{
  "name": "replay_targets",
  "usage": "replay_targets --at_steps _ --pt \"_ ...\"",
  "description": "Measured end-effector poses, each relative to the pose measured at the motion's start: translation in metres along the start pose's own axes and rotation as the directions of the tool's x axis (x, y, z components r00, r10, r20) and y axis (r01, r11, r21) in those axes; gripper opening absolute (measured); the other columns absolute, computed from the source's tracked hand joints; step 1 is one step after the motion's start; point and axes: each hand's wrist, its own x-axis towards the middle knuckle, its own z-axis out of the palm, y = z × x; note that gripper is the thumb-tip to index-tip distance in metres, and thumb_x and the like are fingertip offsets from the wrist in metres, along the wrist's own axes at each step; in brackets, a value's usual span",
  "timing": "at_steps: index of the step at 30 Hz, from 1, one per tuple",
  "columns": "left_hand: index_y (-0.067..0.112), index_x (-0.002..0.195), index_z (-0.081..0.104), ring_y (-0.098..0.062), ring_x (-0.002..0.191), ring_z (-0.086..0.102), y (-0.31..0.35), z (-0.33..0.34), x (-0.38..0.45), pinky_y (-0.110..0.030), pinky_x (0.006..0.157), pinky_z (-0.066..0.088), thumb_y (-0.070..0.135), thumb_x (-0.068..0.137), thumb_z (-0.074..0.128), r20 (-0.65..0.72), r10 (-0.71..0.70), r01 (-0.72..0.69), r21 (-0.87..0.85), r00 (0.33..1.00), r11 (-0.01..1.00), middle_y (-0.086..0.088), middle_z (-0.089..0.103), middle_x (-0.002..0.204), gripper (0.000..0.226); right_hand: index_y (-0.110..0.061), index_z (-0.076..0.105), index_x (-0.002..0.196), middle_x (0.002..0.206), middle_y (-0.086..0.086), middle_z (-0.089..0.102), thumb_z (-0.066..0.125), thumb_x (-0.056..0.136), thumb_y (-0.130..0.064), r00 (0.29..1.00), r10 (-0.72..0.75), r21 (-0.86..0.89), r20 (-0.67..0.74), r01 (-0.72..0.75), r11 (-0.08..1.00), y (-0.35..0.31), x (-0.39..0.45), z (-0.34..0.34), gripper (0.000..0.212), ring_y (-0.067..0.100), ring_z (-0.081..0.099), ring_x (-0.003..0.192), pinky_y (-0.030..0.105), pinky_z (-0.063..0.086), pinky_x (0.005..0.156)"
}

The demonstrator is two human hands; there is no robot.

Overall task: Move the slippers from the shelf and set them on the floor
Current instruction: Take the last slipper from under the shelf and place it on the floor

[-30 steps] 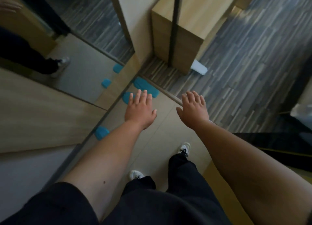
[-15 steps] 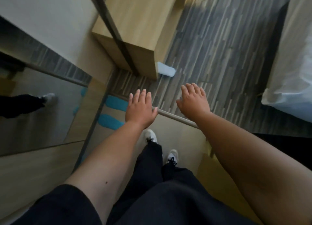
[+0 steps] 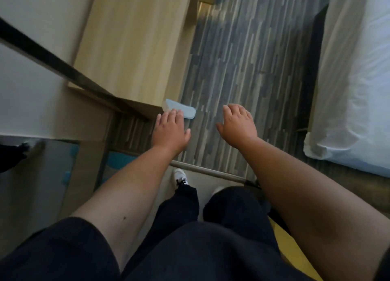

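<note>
My left hand (image 3: 169, 132) and my right hand (image 3: 237, 124) are stretched out in front of me, palms down, fingers apart, holding nothing. Just beyond my left fingertips a pale blue-white slipper (image 3: 182, 110) sticks out from under the wooden cabinet (image 3: 135, 48) onto the striped floor (image 3: 249, 70). Only its front part shows. No shelf with slippers can be made out. Teal shapes (image 3: 118, 161) lie low on the left beside a mirror panel; I cannot tell what they are.
A bed with white sheets (image 3: 358, 80) fills the right side. A metal threshold strip (image 3: 211, 172) crosses the floor under my arms. My white shoes (image 3: 180, 175) stand just behind it. A dark rail (image 3: 63, 67) crosses the left wall.
The view has swung to the right and forward: the mirror and teal shapes slid left, the bed came in, and both hands now hover past the threshold near the cabinet corner.
</note>
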Motion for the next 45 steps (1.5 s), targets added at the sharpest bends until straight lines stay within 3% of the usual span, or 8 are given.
replay_targets --at_steps 10,17,26,31,35,37,41,45 --pt "0.008 0.146 0.024 -0.031 0.142 0.024 0.034 -0.035 0.122 -0.047 0.117 0.017 0.044 0.09 0.041 0.038 -0.165 0.166 -0.009 0.985 0.986 -0.014 0.031 0.153 0.069 -0.014 0.033 0.143 0.147 0.011 0.041 0.042 0.095 -0.047 0.967 -0.235 -0.072 0.098 0.242 0.967 0.05 0.156 -0.058 0.059 0.03 0.03 0.14 0.045 0.024 0.114" --pt "0.007 0.145 0.025 -0.032 0.142 0.024 0.051 -0.066 0.186 -0.048 0.118 0.018 0.045 0.091 0.04 0.009 -0.49 0.484 -0.163 0.872 0.859 -0.015 0.032 0.152 0.067 -0.015 0.03 0.146 0.151 0.01 0.037 0.043 0.094 -0.047 0.856 -0.471 -0.147 0.213 0.505 0.851 0.048 0.271 -0.119 0.062 0.03 0.025 0.142 0.046 0.02 0.115" --pt "0.009 0.147 0.02 -0.034 0.144 0.018 0.025 -0.051 0.215 -0.048 0.117 0.013 0.047 0.092 0.036 0.046 -0.638 0.629 -0.236 0.768 0.741 -0.015 0.026 0.155 0.069 -0.016 0.036 0.142 0.147 0.01 0.042 0.047 0.09 -0.055 0.674 -0.673 -0.226 0.305 0.738 0.636 -0.007 0.342 -0.113 0.066 0.029 0.031 0.139 0.046 0.023 0.114" --pt "0.01 0.145 0.025 -0.033 0.143 0.023 0.045 -0.034 0.215 -0.049 0.116 0.018 0.046 0.09 0.038 0.087 -0.763 0.747 -0.303 0.641 0.592 -0.014 0.03 0.153 0.067 -0.016 0.045 0.134 0.14 0.011 0.048 0.046 0.09 -0.055 0.535 -0.708 -0.221 0.461 0.842 0.492 0.002 0.354 -0.088 0.059 0.03 0.038 0.133 0.045 0.031 0.109" --pt "0.01 0.135 0.041 -0.032 0.126 0.044 0.081 -0.01 0.212 -0.044 0.101 0.035 0.04 0.085 0.044 0.067 -0.91 0.864 -0.35 0.409 0.362 -0.013 0.05 0.138 0.058 -0.013 0.049 0.131 0.137 0.014 0.05 0.04 0.092 -0.054 0.321 -0.682 -0.168 0.657 0.944 0.283 0.002 0.377 -0.064 0.058 0.033 0.042 0.128 0.046 0.035 0.103" --pt "0.01 0.135 0.04 -0.032 0.125 0.044 0.107 0.008 0.214 -0.044 0.099 0.038 0.039 0.088 0.044 0.118 -0.93 0.882 -0.377 0.347 0.282 -0.013 0.049 0.137 0.055 -0.013 0.049 0.132 0.138 0.015 0.05 0.039 0.092 -0.054 0.259 -0.644 -0.154 0.72 0.964 0.216 0.006 0.389 -0.053 0.059 0.034 0.042 0.128 0.047 0.036 0.102" --pt "0.009 0.136 0.038 -0.032 0.125 0.045 0.136 0.052 0.224 -0.044 0.101 0.04 0.04 0.09 0.041 0.157 -0.948 0.902 -0.384 0.276 0.199 -0.014 0.049 0.136 0.056 -0.012 0.045 0.136 0.144 0.015 0.044 0.04 0.094 -0.055 0.225 -0.614 -0.162 0.757 0.974 0.158 0.017 0.413 -0.019 0.061 0.035 0.038 0.133 0.048 0.032 0.107" --pt "0.007 0.135 0.038 -0.031 0.126 0.046 0.125 0.119 0.248 -0.044 0.105 0.04 0.041 0.092 0.039 0.146 -0.955 0.904 -0.385 0.258 0.185 -0.015 0.051 0.134 0.055 -0.009 0.043 0.137 0.144 0.017 0.043 0.041 0.095 -0.051 0.252 -0.636 -0.169 0.729 0.967 0.189 0.016 0.432 0.05 0.059 0.035 0.037 0.133 0.049 0.032 0.108"
